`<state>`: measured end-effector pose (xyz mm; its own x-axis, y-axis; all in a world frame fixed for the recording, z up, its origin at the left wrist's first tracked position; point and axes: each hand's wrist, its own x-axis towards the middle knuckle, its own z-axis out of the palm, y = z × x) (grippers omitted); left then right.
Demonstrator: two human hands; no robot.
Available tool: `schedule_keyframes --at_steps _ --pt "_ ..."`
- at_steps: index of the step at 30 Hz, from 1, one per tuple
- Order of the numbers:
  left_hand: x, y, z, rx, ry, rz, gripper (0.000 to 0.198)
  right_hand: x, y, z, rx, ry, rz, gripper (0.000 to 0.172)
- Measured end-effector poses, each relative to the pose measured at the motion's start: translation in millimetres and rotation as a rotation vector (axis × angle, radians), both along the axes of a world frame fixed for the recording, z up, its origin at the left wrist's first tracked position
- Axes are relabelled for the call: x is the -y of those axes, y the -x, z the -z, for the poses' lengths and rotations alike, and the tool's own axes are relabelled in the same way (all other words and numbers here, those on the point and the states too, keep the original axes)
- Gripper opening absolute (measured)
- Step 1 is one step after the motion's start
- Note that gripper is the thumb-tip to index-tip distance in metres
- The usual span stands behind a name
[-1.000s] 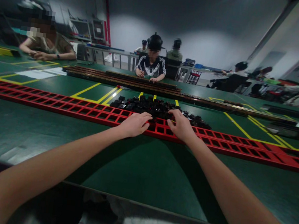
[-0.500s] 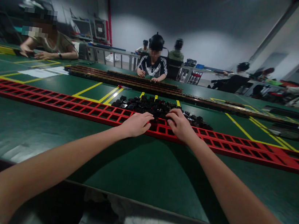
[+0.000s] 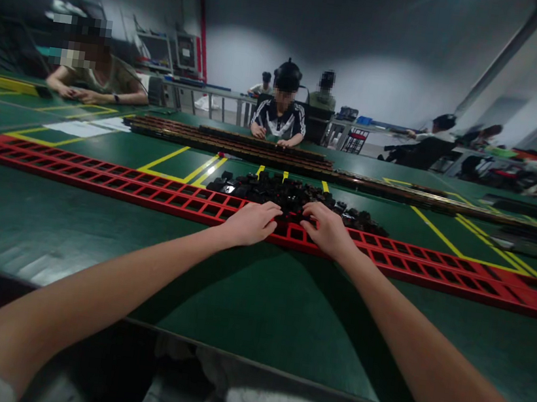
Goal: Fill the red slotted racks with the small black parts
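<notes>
My left hand (image 3: 252, 223) rests over the long red slotted frame (image 3: 151, 191), its fingers bent together and pointing right. What they hold, if anything, is hidden. Just to the right, with a small gap between the hands, my right hand (image 3: 328, 228) curls its fingers down over the same frame; anything in its grip is too small and dark to make out. Beyond the frame, a heap of small black parts (image 3: 255, 187) lies on the green table, spreading behind both hands.
Long dark strips (image 3: 236, 144) lie stacked across the table behind the heap. White papers (image 3: 77, 128) lie at the left, among yellow tape lines (image 3: 165, 160). A co-worker (image 3: 279, 120) sits opposite, another person (image 3: 99, 76) at the far left. The table edge (image 3: 276, 370) runs before me.
The whole view has shifted slightly to the right. My right hand's fingers have lowered and bent a little more; my left hand stays nearly in place over the frame.
</notes>
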<state>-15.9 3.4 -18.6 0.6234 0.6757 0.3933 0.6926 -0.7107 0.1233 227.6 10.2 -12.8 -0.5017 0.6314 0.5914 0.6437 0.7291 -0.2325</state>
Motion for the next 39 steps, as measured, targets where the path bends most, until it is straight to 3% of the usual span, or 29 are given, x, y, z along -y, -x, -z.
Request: schedule_keyframes --at_steps 9,18,29,39 --pt "-1.3 1.1 1.9 0.01 -0.001 0.0 0.041 3.9 3.2 -3.0 0.011 -0.065 -0.023 0.009" --pt "-0.8 -0.4 0.2 -0.013 -0.005 -0.006 0.042 7.2 5.2 -6.1 0.073 -0.015 0.007 0.007" --pt "-0.4 0.1 -0.4 -0.023 -0.003 0.002 0.041 3.2 6.5 -5.5 0.079 0.08 0.056 0.018" --pt "0.8 0.5 -0.8 -0.02 0.002 0.001 0.041 5.4 8.2 -4.7 0.174 0.042 0.077 0.02"
